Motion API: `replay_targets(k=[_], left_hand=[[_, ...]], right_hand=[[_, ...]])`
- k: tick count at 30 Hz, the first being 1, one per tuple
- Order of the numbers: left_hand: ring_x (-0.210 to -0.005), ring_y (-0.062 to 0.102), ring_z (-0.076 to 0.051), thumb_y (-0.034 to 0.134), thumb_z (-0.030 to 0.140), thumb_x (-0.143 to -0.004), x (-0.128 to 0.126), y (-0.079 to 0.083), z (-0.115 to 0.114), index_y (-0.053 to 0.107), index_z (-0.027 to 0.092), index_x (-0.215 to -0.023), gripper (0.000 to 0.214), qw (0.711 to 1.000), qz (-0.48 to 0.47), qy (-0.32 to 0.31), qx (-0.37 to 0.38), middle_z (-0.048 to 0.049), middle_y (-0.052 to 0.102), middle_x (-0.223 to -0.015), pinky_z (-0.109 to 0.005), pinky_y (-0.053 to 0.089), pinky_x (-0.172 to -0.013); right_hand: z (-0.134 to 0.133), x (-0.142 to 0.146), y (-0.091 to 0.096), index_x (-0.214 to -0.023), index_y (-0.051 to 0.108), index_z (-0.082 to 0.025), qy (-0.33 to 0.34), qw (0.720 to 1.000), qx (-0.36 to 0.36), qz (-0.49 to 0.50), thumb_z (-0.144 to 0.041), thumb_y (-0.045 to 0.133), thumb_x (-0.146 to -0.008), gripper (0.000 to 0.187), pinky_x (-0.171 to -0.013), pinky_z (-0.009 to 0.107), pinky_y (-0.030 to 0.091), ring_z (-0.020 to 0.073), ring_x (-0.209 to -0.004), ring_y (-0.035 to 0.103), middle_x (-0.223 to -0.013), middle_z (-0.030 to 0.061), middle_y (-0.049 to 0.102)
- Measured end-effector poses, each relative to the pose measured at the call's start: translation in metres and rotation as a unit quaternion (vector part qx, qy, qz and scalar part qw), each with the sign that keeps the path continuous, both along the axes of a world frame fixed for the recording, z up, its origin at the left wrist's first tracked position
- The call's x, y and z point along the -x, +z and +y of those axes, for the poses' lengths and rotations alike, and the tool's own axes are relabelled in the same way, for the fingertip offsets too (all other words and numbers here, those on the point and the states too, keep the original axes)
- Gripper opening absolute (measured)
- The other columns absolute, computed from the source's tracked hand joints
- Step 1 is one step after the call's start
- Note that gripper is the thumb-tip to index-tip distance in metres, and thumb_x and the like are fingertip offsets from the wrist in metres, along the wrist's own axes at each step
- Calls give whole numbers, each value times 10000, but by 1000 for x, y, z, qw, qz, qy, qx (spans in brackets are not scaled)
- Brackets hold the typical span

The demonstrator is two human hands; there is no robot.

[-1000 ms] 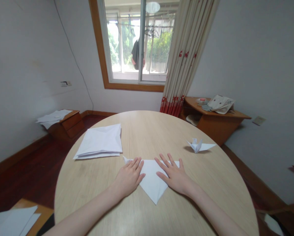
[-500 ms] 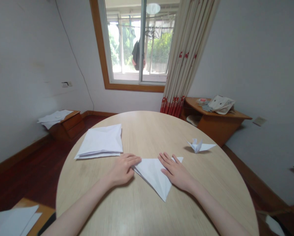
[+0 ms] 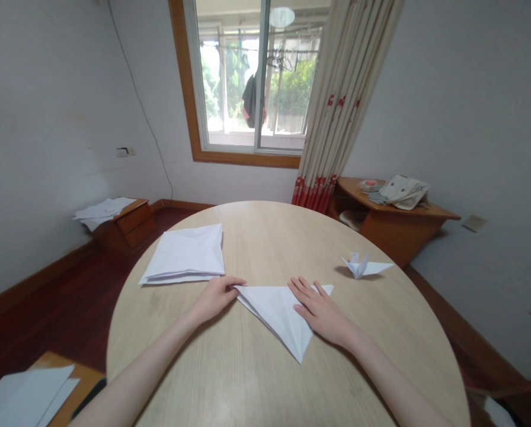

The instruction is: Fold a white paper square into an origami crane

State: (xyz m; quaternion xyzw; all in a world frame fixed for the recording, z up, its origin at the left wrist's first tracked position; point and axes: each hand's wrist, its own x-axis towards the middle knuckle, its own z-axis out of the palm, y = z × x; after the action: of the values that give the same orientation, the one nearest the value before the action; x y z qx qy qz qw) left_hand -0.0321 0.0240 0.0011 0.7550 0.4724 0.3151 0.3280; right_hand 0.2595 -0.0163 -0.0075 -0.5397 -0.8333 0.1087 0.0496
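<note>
A white sheet of paper (image 3: 280, 317), folded into a triangle, lies on the round wooden table (image 3: 230, 379) with one point toward me. At its left corner, my left hand (image 3: 218, 296) pinches the paper between thumb and fingers. My right hand (image 3: 321, 311) rests flat on the right part of the triangle, fingers spread and pressing it to the tabletop. The layers along the lower left edge stand slightly apart. To the right sits a folded paper crane (image 3: 358, 265).
A stack of white paper (image 3: 188, 252) lies at the table's left. Beyond the table are a small cabinet (image 3: 134, 222) with papers, a corner desk (image 3: 394, 228) holding a cloth bag (image 3: 405, 191), and a curtain (image 3: 341, 107). More sheets (image 3: 25, 394) lie at lower left.
My left hand has slid slightly left to the triangle's corner, its fingers drawing into a pinch. My right hand stays in place on the paper. The view has shifted slightly.
</note>
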Motion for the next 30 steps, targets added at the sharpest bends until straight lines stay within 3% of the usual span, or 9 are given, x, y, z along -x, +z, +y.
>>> replay_targets(k=[9, 15, 17, 20, 24, 27, 30], left_hand=[[-947, 676, -256, 577, 243, -713, 2, -2, 5, 747, 140, -953, 312, 996, -45, 35, 70, -59, 746, -983, -362, 490, -903], [-945, 678, -237, 496, 201, -724, 2, 4, 1, 724, 123, -1025, 385, 995, -66, 15, 72, -64, 741, -998, -347, 498, -888], [-1012, 656, -229, 468, 173, -728, 2, 8, -3, 708, 146, -1072, 421, 997, -66, -14, 38, -58, 721, -1073, -352, 474, -942], [-1110, 606, -228, 418, 130, -735, 1, 10, -8, 699, 184, -1084, 452, 996, -18, -37, -81, -48, 680, -1172, -404, 425, -1014], [-1122, 606, -216, 413, 174, -854, -8, 5, -17, 659, 193, -1134, 373, 968, 66, -70, -231, -62, 676, -1179, -454, 371, -1071], [-1195, 565, -199, 361, 217, -944, -19, -1, -23, 600, 161, -1219, 369, 950, 132, -113, -259, -94, 626, -1259, -435, 348, -1100], [-1299, 461, -223, 374, 292, -976, -28, -8, -27, 523, 138, -1309, 396, 940, 221, -130, -225, -121, 515, -1378, -434, 335, -1112]], right_hand=[[1, -2, -2, -1481, 259, -259, 8, 1000, -6, 13, -399, 290, -984, 517, -1157, 528, 139, 225, -1433, 171, -1537, 44, 244], [1, -1, 0, -1479, 272, -227, 1, 1000, -1, 2, -407, 282, -985, 526, -1163, 512, 138, 222, -1434, 162, -1539, 49, 239], [0, 0, 1, -1480, 272, -204, -2, 1000, 3, -2, -410, 276, -985, 536, -1166, 506, 135, 221, -1436, 155, -1540, 54, 233], [-1, 1, 2, -1479, 276, -204, -3, 1000, -2, -1, -407, 281, -984, 535, -1163, 511, 142, 225, -1434, 160, -1537, 59, 240], [-2, 3, 1, -1475, 288, -201, -6, 1000, -10, -3, -405, 291, -983, 533, -1162, 502, 154, 225, -1432, 168, -1535, 65, 244], [-2, 4, 0, -1470, 300, -204, -6, 1000, -7, -12, -399, 283, -987, 522, -1161, 507, 148, 226, -1433, 167, -1539, 62, 237], [-2, 5, -1, -1465, 310, -249, -3, 1000, -6, -6, -391, 280, -991, 496, -1154, 533, 139, 234, -1436, 158, -1546, 44, 233]])
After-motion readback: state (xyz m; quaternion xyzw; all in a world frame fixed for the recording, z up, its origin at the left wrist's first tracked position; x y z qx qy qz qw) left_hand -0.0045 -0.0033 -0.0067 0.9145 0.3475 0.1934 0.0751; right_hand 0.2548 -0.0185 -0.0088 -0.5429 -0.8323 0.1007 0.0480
